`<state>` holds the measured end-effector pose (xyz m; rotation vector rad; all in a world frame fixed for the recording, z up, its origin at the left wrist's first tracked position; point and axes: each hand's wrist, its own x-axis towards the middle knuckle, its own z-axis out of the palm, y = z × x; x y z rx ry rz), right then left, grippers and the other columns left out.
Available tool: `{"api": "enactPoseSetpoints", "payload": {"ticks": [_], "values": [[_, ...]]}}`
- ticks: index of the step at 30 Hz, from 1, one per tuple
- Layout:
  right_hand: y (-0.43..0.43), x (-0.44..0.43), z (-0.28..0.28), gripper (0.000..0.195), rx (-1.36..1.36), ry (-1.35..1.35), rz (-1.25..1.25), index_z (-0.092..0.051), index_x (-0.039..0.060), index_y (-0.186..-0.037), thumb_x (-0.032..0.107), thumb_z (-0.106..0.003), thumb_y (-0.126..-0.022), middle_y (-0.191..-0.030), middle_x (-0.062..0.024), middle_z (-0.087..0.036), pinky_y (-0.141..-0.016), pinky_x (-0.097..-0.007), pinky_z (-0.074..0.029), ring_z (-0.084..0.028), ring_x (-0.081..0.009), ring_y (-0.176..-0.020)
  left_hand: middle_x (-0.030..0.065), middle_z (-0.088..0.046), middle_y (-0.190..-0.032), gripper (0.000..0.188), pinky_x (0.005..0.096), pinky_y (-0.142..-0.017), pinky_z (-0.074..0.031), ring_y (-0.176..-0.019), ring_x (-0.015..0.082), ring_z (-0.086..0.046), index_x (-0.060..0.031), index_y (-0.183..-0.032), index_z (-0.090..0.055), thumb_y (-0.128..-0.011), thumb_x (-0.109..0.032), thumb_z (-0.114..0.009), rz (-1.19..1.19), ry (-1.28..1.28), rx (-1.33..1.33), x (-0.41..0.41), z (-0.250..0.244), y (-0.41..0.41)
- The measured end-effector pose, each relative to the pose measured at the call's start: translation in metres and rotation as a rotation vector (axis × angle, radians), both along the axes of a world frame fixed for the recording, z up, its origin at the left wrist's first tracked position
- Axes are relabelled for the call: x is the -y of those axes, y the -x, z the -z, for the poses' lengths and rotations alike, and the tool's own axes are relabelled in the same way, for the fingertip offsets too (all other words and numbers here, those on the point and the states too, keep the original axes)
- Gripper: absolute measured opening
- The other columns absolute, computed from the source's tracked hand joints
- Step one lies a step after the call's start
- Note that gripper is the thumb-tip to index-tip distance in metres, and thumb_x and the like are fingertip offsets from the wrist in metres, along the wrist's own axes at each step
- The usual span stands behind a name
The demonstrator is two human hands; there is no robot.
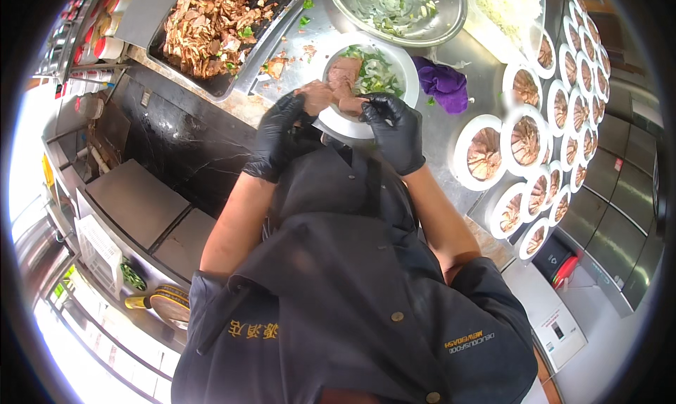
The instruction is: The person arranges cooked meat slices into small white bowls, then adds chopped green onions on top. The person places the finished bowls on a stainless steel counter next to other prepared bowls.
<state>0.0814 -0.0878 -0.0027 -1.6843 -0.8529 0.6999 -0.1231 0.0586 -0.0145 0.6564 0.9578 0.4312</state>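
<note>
My left hand [278, 132], in a black glove, holds a slice of cooked meat [316, 96] at the left rim of a white bowl [405, 71]. In its black glove, my right hand [395, 130] grips the end of another meat slice [350, 106] over the bowl's near side. More sliced meat [346, 72] rests in the bowl's left part. Beside it lie chopped green herbs and pale onion pieces [381, 74]. Some of my fingertips are hidden behind the meat and the gloves.
A dark tray [231, 89] heaped with sliced meat [203, 31] stands at upper left. Beyond the bowl sits a steel basin [458, 13]; a tub of pale shreds [509, 13] is right of it. A purple cloth [442, 84] and several meat-filled white bowls [479, 153] occupy the right.
</note>
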Motion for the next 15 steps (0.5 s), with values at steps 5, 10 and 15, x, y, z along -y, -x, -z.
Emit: {"api": "enactPoseSetpoints", "payload": {"ticks": [5, 10, 15], "values": [[0.003, 0.007, 0.04, 0.013, -0.114, 0.207, 0.055, -0.073, -0.0008, -0.105, 0.008, -0.077, -0.096, -0.096, -0.0177, -0.08, -0.075, -0.0371, -0.06, -0.08, -0.0244, -0.086, 0.01, -0.075, -0.122, 0.038, 0.0315, -0.095, -0.06, -0.108, 0.0186, -0.072, 0.0033, -0.138, -0.066, -0.106, -0.017, -0.07, 0.067, -0.231, -0.282, -0.057, 0.049, 0.044], [0.013, 0.007, 0.055, 0.023, 0.193, 0.274, 0.178, -0.073, 0.002, -0.105, 0.015, -0.082, -0.088, -0.095, -0.0193, -0.078, -0.077, -0.0411, -0.06, -0.079, -0.0342, -0.089, 0.0118, -0.076, -0.119, 0.034, 0.0329, -0.094, -0.056, -0.106, 0.0175, -0.07, 0.0027, -0.13, -0.07, -0.1, -0.012, -0.074, 0.212, -0.735, -0.461, -0.128, 0.071, 0.078], [0.026, -0.003, 0.044, 0.025, 0.179, 0.461, 0.321, -0.073, 0.0047, -0.104, 0.018, -0.084, -0.085, -0.095, -0.018, -0.078, -0.077, -0.0431, -0.06, -0.077, -0.0367, -0.087, 0.0159, -0.079, -0.112, 0.033, 0.0362, -0.09, -0.058, -0.099, 0.0255, -0.076, -0.0051, -0.127, -0.074, -0.099, -0.023, -0.075, 0.434, -0.951, -0.687, -0.208, 0.084, 0.086]]}}
